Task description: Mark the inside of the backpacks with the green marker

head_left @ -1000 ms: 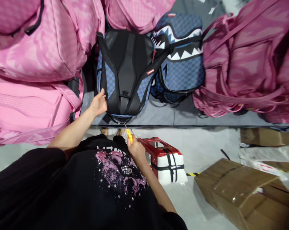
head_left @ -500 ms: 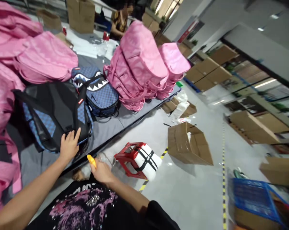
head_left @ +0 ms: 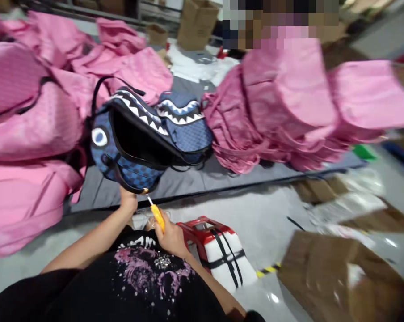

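Note:
A blue checkered backpack (head_left: 131,167) with a white shark-tooth print stands tilted at the table edge, its main compartment gaping towards me. My left hand (head_left: 128,201) grips its near lower side, the fingers hidden behind the bag. In my right hand (head_left: 173,237) is a yellow-handled tool (head_left: 157,218) with a thin metal shaft. The shaft's tip is at the backpack's near rim, by a small gold-coloured piece; whether it touches is unclear. Just behind to the right lies a smaller blue shark-tooth bag (head_left: 188,129).
Pink backpacks (head_left: 31,129) are heaped at left, and more pink backpacks (head_left: 289,94) stand stacked at right on the grey-covered table (head_left: 188,188). Close by my right arm is a red stool (head_left: 202,223) with a white strapped top. A cardboard box (head_left: 322,268) sits on the floor; a person is behind the stack.
The backpack, which lay with its black back panel up, is now turned round and its compartment gapes. My left hand moved to its near side; the yellow-handled tool came up to its rim.

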Demonstrator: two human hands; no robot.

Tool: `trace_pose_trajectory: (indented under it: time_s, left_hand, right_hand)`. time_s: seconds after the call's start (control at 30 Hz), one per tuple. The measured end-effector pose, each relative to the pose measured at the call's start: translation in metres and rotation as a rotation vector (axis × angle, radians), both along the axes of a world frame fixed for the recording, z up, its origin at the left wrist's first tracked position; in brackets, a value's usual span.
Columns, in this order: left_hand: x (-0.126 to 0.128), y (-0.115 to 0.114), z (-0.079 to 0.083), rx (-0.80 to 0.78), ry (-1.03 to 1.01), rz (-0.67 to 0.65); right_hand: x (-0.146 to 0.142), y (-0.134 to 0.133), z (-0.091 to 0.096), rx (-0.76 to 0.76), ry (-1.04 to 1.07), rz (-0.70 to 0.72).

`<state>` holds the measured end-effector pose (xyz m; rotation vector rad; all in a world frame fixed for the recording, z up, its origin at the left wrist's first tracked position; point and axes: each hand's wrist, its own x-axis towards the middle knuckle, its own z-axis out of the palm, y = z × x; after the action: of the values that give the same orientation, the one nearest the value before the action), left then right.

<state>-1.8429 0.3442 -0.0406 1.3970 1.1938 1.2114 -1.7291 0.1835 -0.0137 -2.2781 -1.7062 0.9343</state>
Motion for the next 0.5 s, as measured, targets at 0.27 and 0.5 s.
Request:
trace_pose_trajectory:
  time_s: [0.27,0.5]
  left_hand:
    - [-0.052,-0.047,-0.016,0.066,0.663,-0.145]
    - [-0.051,0.057,0.019,0.153,0.933,-0.002]
  right_hand:
    - [0.04,-0.001,-0.073,-0.223,0.047,0.029]
    - [0.075,-0.03,-0.051,-0.177,0.168,0.078]
